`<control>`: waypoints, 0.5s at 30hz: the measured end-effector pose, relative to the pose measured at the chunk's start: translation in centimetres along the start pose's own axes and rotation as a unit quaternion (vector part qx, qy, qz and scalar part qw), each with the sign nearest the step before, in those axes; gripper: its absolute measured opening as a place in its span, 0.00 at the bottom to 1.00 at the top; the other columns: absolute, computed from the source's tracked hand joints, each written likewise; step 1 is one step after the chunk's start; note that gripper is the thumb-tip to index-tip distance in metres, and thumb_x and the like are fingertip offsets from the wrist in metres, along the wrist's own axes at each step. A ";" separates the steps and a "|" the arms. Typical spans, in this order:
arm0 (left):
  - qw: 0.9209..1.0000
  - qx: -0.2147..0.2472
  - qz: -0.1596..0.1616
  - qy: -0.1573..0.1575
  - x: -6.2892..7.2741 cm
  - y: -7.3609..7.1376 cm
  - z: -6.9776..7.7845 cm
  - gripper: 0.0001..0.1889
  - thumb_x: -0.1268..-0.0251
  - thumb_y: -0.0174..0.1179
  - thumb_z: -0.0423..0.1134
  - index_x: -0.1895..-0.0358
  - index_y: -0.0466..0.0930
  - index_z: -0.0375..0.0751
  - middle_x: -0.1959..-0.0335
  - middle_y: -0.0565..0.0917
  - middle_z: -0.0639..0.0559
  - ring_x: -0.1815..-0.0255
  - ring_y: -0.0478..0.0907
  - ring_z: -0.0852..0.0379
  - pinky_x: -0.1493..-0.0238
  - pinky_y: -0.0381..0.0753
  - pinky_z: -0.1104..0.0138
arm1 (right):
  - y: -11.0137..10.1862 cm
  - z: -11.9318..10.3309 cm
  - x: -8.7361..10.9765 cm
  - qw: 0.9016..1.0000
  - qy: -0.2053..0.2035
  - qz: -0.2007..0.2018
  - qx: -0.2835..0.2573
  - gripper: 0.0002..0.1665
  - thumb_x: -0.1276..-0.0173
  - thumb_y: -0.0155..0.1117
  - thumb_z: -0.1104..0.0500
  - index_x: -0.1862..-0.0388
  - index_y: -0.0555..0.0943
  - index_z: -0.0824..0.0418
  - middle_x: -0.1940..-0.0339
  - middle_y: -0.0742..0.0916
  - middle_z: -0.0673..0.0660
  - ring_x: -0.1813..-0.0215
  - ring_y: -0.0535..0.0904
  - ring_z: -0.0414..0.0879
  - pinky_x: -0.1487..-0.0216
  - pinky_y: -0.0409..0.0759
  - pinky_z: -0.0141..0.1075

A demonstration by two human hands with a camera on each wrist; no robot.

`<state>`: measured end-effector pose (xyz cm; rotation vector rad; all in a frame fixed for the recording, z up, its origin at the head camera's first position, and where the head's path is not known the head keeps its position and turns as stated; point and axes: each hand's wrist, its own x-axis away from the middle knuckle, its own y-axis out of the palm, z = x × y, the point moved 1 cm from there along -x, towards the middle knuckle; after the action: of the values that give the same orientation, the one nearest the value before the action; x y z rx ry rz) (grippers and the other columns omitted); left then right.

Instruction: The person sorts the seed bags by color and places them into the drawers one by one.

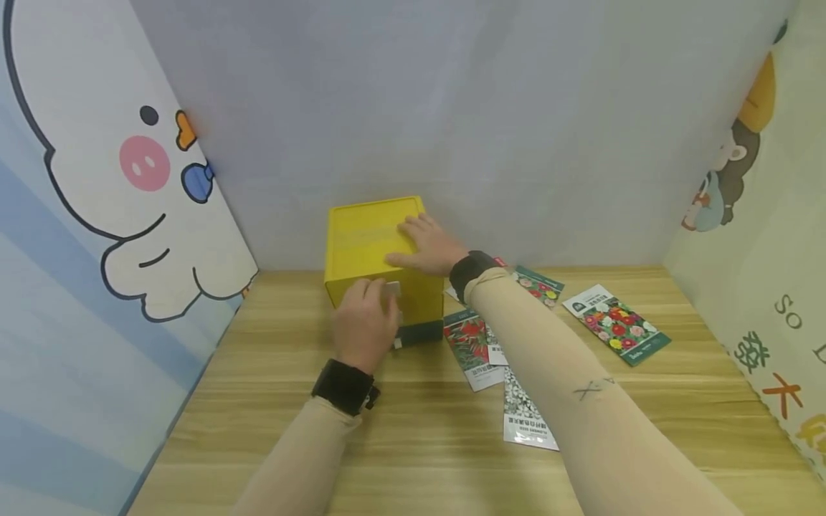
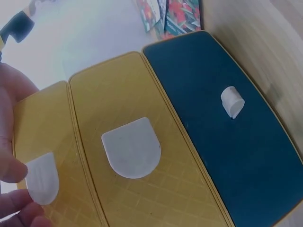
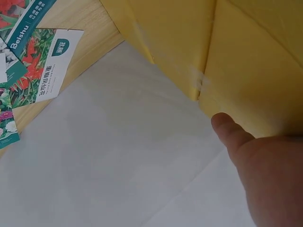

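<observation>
A small yellow chest of drawers [image 1: 361,236] stands at the table's back, its front carrying two yellow drawers and a dark green bottom drawer [image 2: 208,104]. Each drawer front bears a white pull tab. My left hand [image 1: 364,326] is at the front, with thumb and fingertips pinching the edge of the top drawer's tab [image 2: 43,179]. The middle tab [image 2: 133,149] and the bottom tab [image 2: 232,101] are untouched. Spread across the yellow top, my right hand [image 1: 432,244] rests with its fingers extended.
Several flower seed packets lie right of the chest, including a red-flowered one [image 1: 471,344], a white-flowered one [image 1: 525,416] partly beneath my right sleeve, and a mixed-flower one [image 1: 618,324] farther right. A grey wall [image 1: 516,143] rises behind, with printed panels on both sides.
</observation>
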<state>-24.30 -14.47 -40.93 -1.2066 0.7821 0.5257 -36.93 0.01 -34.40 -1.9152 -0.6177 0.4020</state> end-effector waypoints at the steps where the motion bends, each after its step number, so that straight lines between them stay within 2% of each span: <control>1: 1.000 -0.001 -0.001 -0.006 0.0 0.0 0.0 0.12 0.37 0.70 0.39 0.56 0.88 0.33 0.65 0.87 0.42 0.68 0.85 0.47 0.72 0.87 0.59 | 0.0 0.0 0.0 1.000 0.001 -0.001 0.002 0.50 0.22 0.54 0.32 0.14 0.56 0.60 0.12 0.57 0.61 0.10 0.41 0.60 0.11 0.44 0.56; 8: 0.999 0.015 -0.027 -0.040 -0.3 0.1 0.1 0.09 0.33 0.69 0.39 0.58 0.87 0.35 0.64 0.89 0.43 0.68 0.86 0.47 0.69 0.88 0.58 | 0.0 -0.2 0.0 1.000 0.003 -0.006 -0.001 0.51 0.22 0.55 0.33 0.14 0.55 0.60 0.12 0.56 0.62 0.10 0.40 0.60 0.11 0.44 0.56; 15: 0.997 0.037 -0.047 -0.056 -0.6 0.1 0.1 0.10 0.31 0.69 0.40 0.58 0.85 0.35 0.63 0.88 0.43 0.70 0.86 0.47 0.70 0.87 0.58 | 0.2 0.2 -0.5 1.000 0.007 -0.010 0.000 0.51 0.23 0.54 0.33 0.14 0.55 0.60 0.12 0.56 0.61 0.10 0.40 0.60 0.11 0.44 0.56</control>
<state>-24.76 -14.30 -40.52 -1.1290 0.6408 0.4789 -37.37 -0.20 -34.61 -1.9079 -0.6278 0.3759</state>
